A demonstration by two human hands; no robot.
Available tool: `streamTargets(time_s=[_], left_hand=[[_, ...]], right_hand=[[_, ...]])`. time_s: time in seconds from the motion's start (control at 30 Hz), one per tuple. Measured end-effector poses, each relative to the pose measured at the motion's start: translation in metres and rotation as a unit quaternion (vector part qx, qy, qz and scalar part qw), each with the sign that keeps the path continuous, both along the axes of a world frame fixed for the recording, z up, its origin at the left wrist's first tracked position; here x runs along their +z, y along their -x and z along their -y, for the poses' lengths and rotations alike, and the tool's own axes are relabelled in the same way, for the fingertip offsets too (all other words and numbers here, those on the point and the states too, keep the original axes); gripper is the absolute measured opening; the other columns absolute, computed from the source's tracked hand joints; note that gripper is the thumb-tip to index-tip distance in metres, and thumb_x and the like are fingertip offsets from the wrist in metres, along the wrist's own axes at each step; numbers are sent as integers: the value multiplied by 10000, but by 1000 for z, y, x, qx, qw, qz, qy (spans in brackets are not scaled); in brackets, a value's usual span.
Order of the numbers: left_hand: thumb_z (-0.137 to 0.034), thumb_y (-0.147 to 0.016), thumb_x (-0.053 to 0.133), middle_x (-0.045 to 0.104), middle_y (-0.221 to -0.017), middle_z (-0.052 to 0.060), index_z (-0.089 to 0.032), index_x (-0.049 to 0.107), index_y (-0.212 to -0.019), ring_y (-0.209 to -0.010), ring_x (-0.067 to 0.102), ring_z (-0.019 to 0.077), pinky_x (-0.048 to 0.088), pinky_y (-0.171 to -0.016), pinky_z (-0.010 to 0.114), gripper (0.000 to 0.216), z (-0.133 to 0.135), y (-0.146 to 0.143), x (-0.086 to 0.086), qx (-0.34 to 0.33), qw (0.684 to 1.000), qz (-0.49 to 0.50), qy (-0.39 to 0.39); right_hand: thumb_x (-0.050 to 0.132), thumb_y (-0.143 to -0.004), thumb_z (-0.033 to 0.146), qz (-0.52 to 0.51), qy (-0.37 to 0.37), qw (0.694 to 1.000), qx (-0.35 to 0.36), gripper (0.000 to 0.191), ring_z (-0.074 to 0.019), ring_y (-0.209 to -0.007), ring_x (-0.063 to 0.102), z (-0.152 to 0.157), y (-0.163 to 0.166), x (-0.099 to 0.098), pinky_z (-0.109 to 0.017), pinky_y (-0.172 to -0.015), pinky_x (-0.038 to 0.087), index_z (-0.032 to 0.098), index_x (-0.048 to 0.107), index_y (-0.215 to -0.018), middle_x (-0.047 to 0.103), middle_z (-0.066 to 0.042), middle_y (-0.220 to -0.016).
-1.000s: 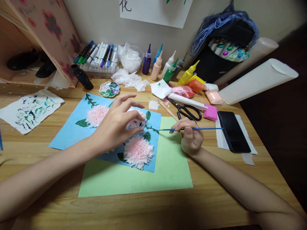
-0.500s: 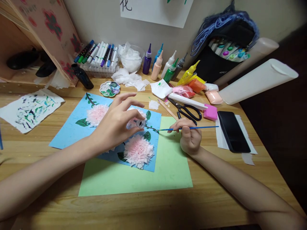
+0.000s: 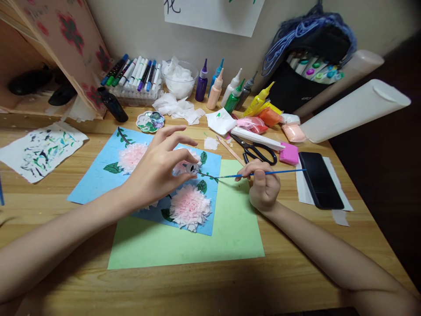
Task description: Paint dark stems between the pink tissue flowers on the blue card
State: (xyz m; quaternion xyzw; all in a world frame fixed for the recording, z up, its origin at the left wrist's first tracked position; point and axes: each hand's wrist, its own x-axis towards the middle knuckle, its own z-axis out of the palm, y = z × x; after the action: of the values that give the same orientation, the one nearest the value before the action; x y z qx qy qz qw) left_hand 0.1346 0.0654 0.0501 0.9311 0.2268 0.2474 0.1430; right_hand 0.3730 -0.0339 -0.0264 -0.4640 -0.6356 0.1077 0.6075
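Note:
My left hand (image 3: 167, 160) hovers over the blue sheet (image 3: 90, 182), thumb and fingers closed on a small white cap (image 3: 192, 169) with dark paint inside. My right hand (image 3: 263, 184) grips a thin blue paintbrush (image 3: 279, 171); its tip meets the end of a painted branch (image 3: 208, 175) at the sheet's right edge. Pink-and-white ruffled paper flowers (image 3: 190, 207) and painted green leaves (image 3: 113, 168) decorate the blue sheet. Part of the flowers lies hidden behind my left hand. Beneath is a light green sheet (image 3: 184, 248).
Behind the sheets are a paint palette (image 3: 150, 122), a black bottle (image 3: 112, 104), tissue scraps (image 3: 179, 108) and several paint bottles (image 3: 233, 98). Black scissors (image 3: 259, 151) lie beyond my right hand, a phone (image 3: 320, 181) to its right. A paint-smeared paper (image 3: 42, 149) rests at the left.
My right hand has shifted slightly right with the paintbrush, whose rear end is raised a little. My left hand holds the cap in nearly the same place.

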Motion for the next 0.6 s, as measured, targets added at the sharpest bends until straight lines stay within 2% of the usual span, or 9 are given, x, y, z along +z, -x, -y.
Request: streamTargets(time_s=[0.17, 0.6], left_hand=[[-198, -786, 693, 607, -1182, 44, -212, 628, -888, -1304, 387, 285, 378, -1047, 524, 121, 0, 0, 0, 0, 1000, -1, -3], [-195, -774, 703, 608, -1177, 42, -216, 629, -887, -1304, 389, 285, 384, -1044, 520, 137, 0, 0, 2, 3, 1000, -2, -3]], right_hand=[[375, -975, 289, 15, -17, 1000, 5, 276, -148, -570, 579, 0, 1, 2, -315, -543, 434, 213, 584, -811, 622, -4, -629], [385, -967, 237, 42, -1, 999, 30, 241, -157, -609, 592, 1, 0, 0, -327, -611, 458, 221, 593, -846, 632, 0, -647]])
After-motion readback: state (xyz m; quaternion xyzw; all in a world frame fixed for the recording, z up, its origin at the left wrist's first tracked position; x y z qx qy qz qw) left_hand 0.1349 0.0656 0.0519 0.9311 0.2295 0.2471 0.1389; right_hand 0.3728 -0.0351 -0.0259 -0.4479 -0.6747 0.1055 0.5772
